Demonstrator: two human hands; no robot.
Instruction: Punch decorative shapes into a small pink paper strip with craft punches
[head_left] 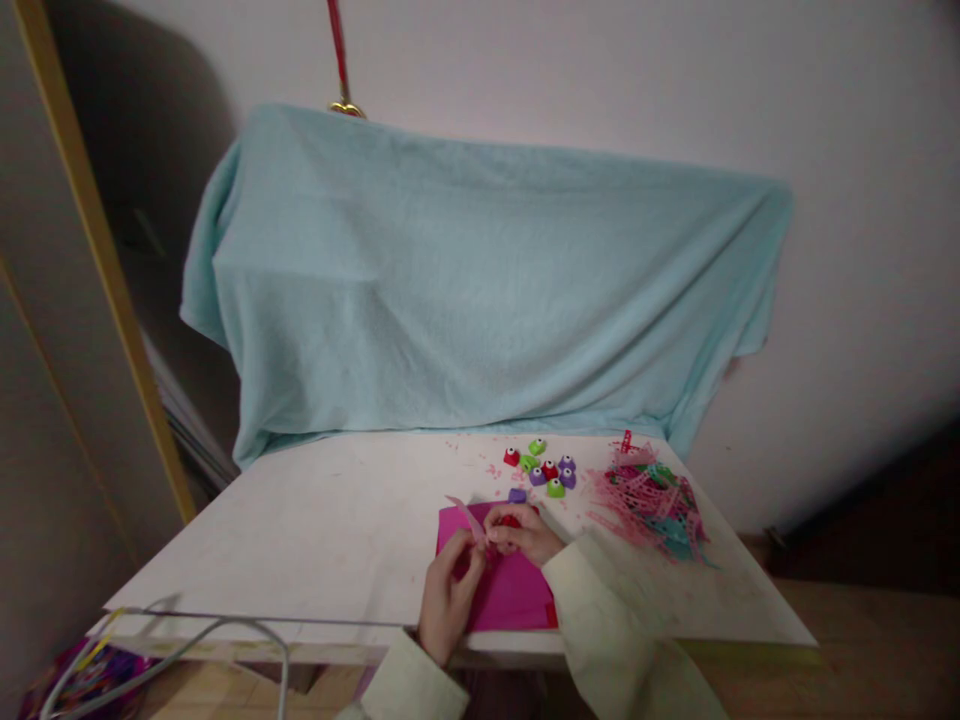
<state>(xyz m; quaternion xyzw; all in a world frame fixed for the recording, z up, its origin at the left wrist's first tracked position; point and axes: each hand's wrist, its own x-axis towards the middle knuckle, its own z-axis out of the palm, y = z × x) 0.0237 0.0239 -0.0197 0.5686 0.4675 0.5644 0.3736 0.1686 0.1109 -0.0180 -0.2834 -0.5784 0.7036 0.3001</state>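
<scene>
My left hand [448, 598] and my right hand [523, 532] meet over a sheet of magenta paper [510, 592] near the front edge of the white table [315, 520]. Both pinch a thin pale pink paper strip [468, 514] that sticks up and to the left from between the fingertips. Something small and red [511, 520] shows under my right hand's fingers; what it is cannot be made out. Cream sleeves cover both wrists.
Several small red, green and purple craft punches [544, 466] lie behind the hands. To the right is a heap of pink and teal paper scraps [651, 498]. A light blue cloth [480, 290] drapes something large at the table's back. Grey cables [187, 640] cross the front left corner.
</scene>
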